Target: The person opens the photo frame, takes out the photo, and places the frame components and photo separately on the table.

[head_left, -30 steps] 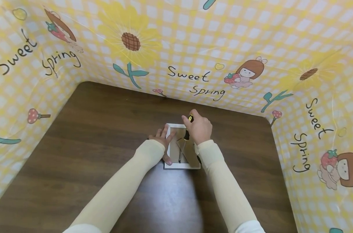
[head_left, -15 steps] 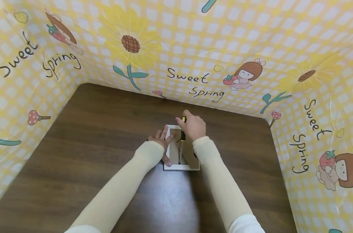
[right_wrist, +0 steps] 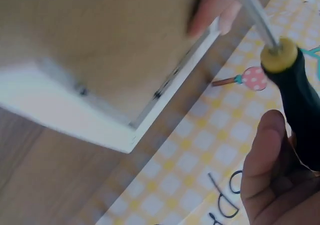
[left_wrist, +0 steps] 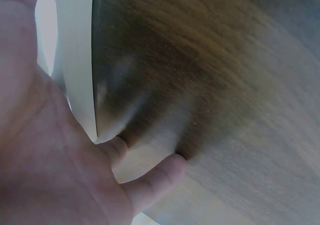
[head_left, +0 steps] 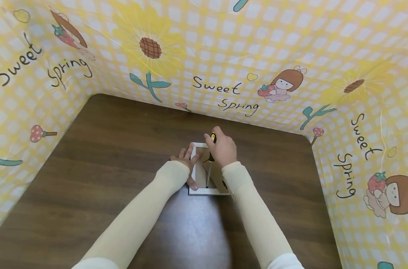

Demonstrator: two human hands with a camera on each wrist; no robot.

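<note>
A white picture frame (head_left: 208,191) lies on the table with its brown backing board (head_left: 200,172) facing up. My left hand (head_left: 186,161) rests spread over the frame's left side, thumb at the near left corner. In the left wrist view, two fingertips (left_wrist: 172,167) reach past the rim onto the wood. My right hand (head_left: 225,149) grips a screwdriver (head_left: 209,173) by its black and yellow handle (right_wrist: 302,100). The tip points down at the inside of the near rim. Small dark tabs (right_wrist: 159,94) line the inner edge in the right wrist view. The right hand hides part of the board.
The dark wooden tabletop (head_left: 129,149) surrounds the frame. Yellow checked cloth walls (head_left: 204,56) with flower and strawberry prints rise at the back, left and right. A small dark piece (head_left: 224,184) shows beside the right sleeve at the frame's right side.
My right hand and the screwdriver's handle have shifted left, so the shaft stands more upright, while its tip stays at the near rim. The left hand keeps its place on the frame.
</note>
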